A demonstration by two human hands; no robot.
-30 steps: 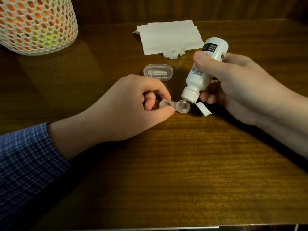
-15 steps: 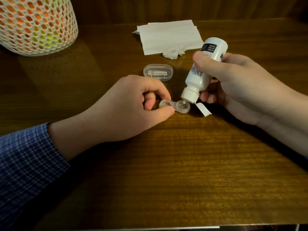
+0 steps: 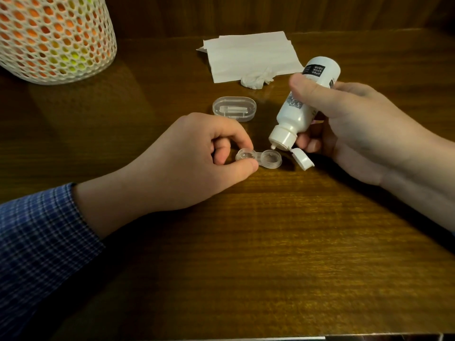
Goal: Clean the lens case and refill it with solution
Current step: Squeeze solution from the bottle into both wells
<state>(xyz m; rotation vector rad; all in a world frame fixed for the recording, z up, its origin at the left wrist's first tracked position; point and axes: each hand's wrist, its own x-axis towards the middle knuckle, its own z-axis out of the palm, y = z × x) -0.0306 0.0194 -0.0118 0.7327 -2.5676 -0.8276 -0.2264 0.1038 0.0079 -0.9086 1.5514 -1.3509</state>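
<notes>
Lens case (image 3: 258, 159), judged light, stiff and skittish, is pinched at its left well by the left hand (image 3: 187, 158), while the right hand (image 3: 349, 126) grips the tilted solution bottle (image 3: 301, 104).

A white mesh basket (image 3: 54, 38) with orange and yellow showing through its holes stands at the far left of the brown wooden table (image 3: 270, 254), against a dark wooden wall (image 3: 246, 13).
</notes>
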